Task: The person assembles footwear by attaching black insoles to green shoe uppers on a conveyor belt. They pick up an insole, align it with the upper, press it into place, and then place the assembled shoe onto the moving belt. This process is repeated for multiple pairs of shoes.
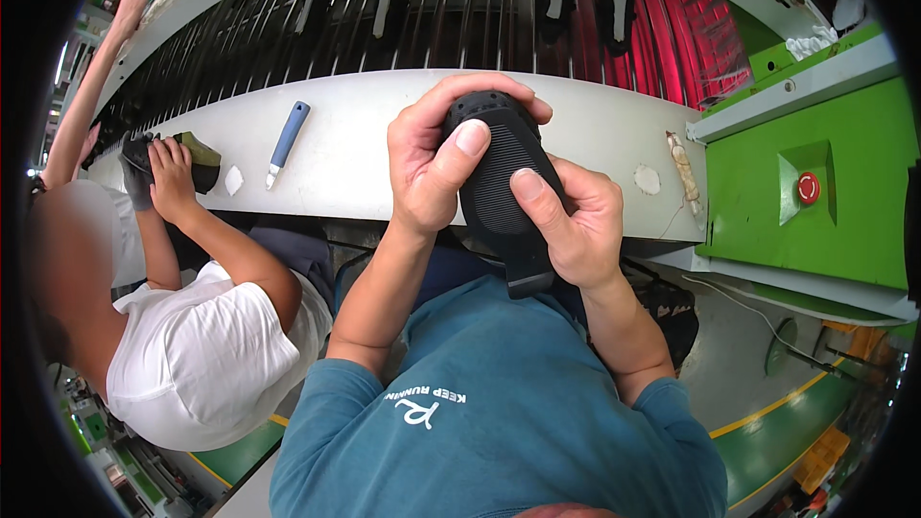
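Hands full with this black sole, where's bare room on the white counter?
The white counter is bare between the blue-handled tool and your left hand, and between your right hand and the white scrap. It's crowded at the left end, around a co-worker's hands and a dark item.

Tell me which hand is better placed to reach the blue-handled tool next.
Probably the left hand: it is nearer the blue-handled tool, which lies to its left on the white counter. The right hand is farther. Both hold the black shoe, so the left would need freeing first.
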`<state>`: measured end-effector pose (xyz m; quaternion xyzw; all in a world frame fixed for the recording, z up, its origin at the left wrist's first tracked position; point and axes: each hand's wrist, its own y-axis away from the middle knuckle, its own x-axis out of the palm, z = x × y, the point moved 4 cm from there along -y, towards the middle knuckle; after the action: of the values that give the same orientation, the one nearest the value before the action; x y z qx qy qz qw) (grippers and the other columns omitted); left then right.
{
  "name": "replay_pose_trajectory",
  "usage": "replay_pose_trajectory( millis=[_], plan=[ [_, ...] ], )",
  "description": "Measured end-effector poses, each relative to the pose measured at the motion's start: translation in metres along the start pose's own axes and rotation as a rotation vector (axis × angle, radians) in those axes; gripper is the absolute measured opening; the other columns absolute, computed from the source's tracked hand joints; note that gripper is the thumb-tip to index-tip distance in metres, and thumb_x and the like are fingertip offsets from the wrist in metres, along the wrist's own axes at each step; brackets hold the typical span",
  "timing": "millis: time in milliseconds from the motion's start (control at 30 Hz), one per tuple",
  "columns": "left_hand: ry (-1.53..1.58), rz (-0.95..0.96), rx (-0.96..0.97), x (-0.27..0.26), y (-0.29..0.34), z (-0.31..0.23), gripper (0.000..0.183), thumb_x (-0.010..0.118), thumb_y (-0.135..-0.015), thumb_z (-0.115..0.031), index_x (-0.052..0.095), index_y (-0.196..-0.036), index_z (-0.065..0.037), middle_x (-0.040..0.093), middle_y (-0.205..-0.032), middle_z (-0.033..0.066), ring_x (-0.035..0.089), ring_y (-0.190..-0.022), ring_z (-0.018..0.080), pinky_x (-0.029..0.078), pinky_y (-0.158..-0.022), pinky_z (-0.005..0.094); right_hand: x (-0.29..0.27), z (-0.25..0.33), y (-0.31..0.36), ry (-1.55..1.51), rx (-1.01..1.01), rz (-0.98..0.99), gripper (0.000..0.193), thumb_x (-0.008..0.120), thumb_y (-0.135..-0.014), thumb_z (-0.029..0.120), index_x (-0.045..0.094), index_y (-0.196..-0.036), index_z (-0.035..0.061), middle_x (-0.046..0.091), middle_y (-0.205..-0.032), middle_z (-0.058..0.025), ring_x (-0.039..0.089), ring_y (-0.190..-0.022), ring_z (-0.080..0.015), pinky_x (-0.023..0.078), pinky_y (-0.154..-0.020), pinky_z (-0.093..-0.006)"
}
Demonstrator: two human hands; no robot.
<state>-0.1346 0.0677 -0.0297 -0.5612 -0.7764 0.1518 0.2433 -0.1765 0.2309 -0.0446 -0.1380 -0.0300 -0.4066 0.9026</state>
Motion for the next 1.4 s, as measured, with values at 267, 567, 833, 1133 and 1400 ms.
replay_pose_trajectory(
  millis=[267, 567, 833, 1133, 1400],
  plan=[
    [-0.121, 0.027, -0.042, 0.002, -0.002, -0.019, 0.037, 0.066, -0.101, -0.02, 0.075, -0.125, 0.007, 0.082, -0.115, 0.0209, 0.079, -0.102, 0.0255, 0.063, -0.095, 0.0391, -0.002, -0.002, 0.002, 0.021, 0.003, 0.01, 0.028, 0.075, -0.11, 0.022, 0.079, -0.096, -0.0023, 0.074, -0.076, -0.0011, 0.065, -0.071, -0.0052, 0.05, -0.063, -0.0255],
    [-0.236, 0.075, -0.044, -0.006, -0.002, -0.028, 0.034, 0.071, -0.1, -0.017, 0.078, -0.122, 0.007, 0.082, -0.12, 0.0251, 0.081, -0.104, 0.0284, 0.064, -0.097, 0.0415, 0.002, 0.0, 0.002, 0.089, 0.033, 0.059, 0.03, 0.075, -0.11, 0.024, 0.077, -0.096, -0.0027, 0.072, -0.077, -0.0026, 0.063, -0.074, -0.0055, 0.05, -0.066, -0.0267],
    [-0.21, 0.055, -0.045, -0.012, -0.001, -0.028, 0.03, 0.069, -0.106, -0.016, 0.08, -0.128, 0.002, 0.084, -0.123, 0.0168, 0.08, -0.106, 0.0208, 0.061, -0.096, 0.0341, 0.006, 0.011, -0.008, 0.192, 0.028, 0.143, 0.029, 0.075, -0.11, 0.027, 0.074, -0.109, -0.0026, 0.076, -0.085, -0.0074, 0.07, -0.076, -0.0113, 0.056, -0.07, -0.031],
    [-0.292, 0.091, -0.057, -0.014, -0.015, -0.026, 0.036, 0.062, -0.107, -0.018, 0.078, -0.127, 0.008, 0.082, -0.126, 0.0238, 0.079, -0.115, 0.027, 0.06, -0.103, 0.0385, 0.009, 0.016, -0.024, 0.345, -0.001, 0.079, 0.039, 0.081, -0.106, 0.035, 0.07, -0.105, -0.0022, 0.075, -0.077, -0.0106, 0.075, -0.07, -0.0178, 0.056, -0.063, -0.0342],
    [-0.187, 0.009, -0.051, -0.029, -0.045, 0.013, 0.051, 0.047, -0.12, -0.035, 0.077, -0.131, 0.005, 0.082, -0.122, 0.0213, 0.079, -0.112, 0.0245, 0.062, -0.101, 0.0367, 0.011, 0.01, -0.07, 0.372, 0.04, 0.022, 0.04, 0.082, -0.105, 0.038, 0.073, -0.105, -0.0005, 0.072, -0.087, -0.0004, 0.064, -0.075, -0.0053, 0.052, -0.066, -0.0254]
  ],
)
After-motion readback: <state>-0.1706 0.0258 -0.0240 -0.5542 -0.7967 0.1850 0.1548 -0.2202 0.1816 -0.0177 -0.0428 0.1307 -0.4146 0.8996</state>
